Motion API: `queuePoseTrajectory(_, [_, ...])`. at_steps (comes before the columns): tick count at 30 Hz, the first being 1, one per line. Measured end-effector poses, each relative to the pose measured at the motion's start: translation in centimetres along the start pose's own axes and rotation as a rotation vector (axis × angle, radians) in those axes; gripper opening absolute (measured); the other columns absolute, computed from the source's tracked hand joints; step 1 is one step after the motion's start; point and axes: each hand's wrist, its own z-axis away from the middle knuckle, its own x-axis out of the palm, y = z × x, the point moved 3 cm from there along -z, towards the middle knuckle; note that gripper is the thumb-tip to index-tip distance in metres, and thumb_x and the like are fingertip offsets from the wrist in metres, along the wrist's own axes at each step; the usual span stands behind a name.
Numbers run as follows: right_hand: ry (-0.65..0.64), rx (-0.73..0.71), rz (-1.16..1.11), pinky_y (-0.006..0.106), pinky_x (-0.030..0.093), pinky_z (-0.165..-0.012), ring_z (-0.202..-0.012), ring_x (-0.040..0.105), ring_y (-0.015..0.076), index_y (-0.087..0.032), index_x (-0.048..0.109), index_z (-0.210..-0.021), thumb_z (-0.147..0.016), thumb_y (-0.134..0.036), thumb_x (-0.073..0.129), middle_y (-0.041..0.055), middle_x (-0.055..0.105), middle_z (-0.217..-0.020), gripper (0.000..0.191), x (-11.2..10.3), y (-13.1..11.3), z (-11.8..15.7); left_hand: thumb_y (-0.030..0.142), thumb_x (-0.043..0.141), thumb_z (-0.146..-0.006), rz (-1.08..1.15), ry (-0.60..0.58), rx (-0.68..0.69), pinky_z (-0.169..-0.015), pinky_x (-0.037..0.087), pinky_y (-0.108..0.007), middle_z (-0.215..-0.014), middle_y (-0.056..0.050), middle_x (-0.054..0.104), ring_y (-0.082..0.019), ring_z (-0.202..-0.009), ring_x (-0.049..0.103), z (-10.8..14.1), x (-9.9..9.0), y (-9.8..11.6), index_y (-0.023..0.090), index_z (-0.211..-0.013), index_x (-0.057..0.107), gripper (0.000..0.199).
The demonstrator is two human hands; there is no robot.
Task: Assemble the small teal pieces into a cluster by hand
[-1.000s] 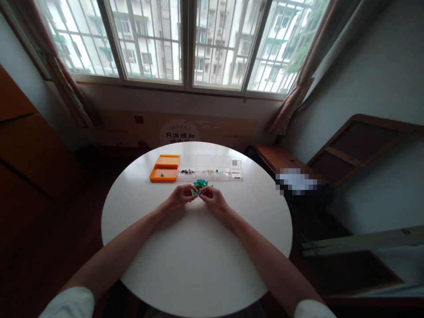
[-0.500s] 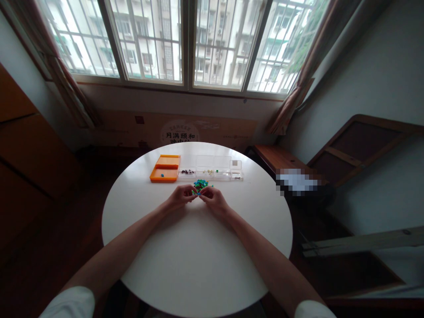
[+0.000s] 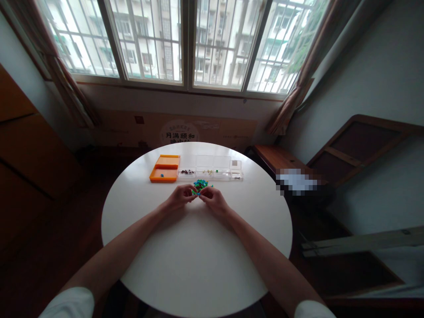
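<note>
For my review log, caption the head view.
Both hands pinch a small blue piece beside a colorful pile on a white table.

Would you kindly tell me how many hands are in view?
2: the left hand and the right hand, both pinching a small blue piece at the near edge of the colourful pile.

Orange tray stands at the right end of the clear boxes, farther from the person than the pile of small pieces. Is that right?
Not the end: the head view shows the orange tray at the left end of the clear boxes, farther from the person than the pile of small pieces.
</note>
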Motion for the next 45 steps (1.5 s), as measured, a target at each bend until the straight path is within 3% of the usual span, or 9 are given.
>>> queuePoseTrajectory(45, [-0.005,-0.021,0.079,0.025,0.044,-0.06,-0.064,0.055,0.013,-0.014,0.063,-0.081,-0.074,-0.038,0.061,0.0031,0.063,-0.072,0.025,-0.08,0.46,0.0,0.034,0.063,-0.075,-0.023,-0.03,0.0,-0.042,0.034,-0.014,-0.05,0.003,0.051,-0.005,-0.044,0.046,0.13,-0.02,0.16,0.01,-0.079,0.059,0.025])
